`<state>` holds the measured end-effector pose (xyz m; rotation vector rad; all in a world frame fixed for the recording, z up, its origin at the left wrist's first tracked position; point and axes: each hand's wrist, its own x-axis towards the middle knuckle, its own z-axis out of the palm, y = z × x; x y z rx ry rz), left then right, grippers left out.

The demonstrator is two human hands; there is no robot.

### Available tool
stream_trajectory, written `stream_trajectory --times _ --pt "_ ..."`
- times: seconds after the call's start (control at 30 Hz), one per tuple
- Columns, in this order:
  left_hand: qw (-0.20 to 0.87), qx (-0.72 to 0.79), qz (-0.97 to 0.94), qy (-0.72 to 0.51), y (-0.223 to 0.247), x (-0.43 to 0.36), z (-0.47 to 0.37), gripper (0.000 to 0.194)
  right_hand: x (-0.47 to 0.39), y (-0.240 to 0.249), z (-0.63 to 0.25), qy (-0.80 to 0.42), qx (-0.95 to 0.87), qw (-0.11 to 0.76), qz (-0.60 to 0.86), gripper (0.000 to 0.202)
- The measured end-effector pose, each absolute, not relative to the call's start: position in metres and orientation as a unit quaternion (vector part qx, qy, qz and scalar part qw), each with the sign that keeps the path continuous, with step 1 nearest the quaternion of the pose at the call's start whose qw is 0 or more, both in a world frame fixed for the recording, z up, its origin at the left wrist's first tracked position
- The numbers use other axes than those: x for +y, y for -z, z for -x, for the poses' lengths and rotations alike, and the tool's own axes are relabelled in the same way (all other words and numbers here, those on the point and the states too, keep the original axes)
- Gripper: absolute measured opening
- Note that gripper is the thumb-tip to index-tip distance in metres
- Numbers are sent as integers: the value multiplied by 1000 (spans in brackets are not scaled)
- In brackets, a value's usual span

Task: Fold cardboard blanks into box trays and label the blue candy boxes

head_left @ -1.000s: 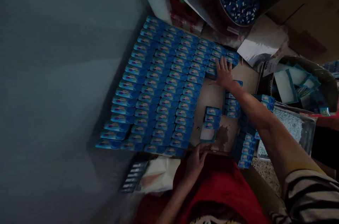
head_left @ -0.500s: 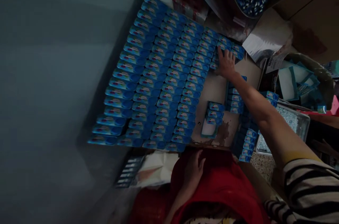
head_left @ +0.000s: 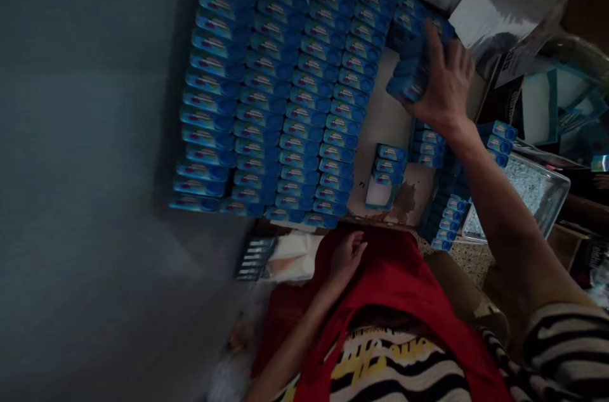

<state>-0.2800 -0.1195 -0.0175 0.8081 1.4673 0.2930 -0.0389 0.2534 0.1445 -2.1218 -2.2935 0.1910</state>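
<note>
My right hand [head_left: 447, 82] reaches to the far right part of the table, its thumb and fingers closed around a short row of small blue boxes [head_left: 406, 78]. These boxes look tilted and lifted off the tabletop, though the fingers partly hide them. To the left, long rows of matching blue boxes [head_left: 304, 82] with printed labels stand packed side by side. Over my lap, near the table's front edge, my left hand [head_left: 347, 256] rests with loosely bent fingers, thumb apart, holding nothing.
An open tray with several blue boxes [head_left: 391, 164] sits on the worn tabletop [head_left: 368, 136]. More boxes [head_left: 447, 221] are stacked to the right, beside a clear bin of pale granules [head_left: 518, 189]. A wall [head_left: 85, 136] runs along the left; white sheets [head_left: 295, 256] lie below the table edge.
My right hand has closed on a row of blue boxes and pulled it from the others, towards me. The camera view has shifted. My left hand stays over my lap.
</note>
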Motion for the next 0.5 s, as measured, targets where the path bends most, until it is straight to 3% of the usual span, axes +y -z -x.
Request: stream_trajectory --times 0.1,0.17,0.3,0.5 --pt "682 626 -342 -160 -5 -101 280 37 143 -192 34 -83 -794 74 598 105" --pt "697 621 -294 -207 -23 -89 282 43 70 -197 39 -144 -810 79 562 106" --pt "728 608 -155 -275 -55 -71 283 56 -17 -139 59 -186 -792 51 580 105" --pt "788 534 -107 -287 -60 -62 257 66 -39 -42 66 -52 -811 57 580 70"
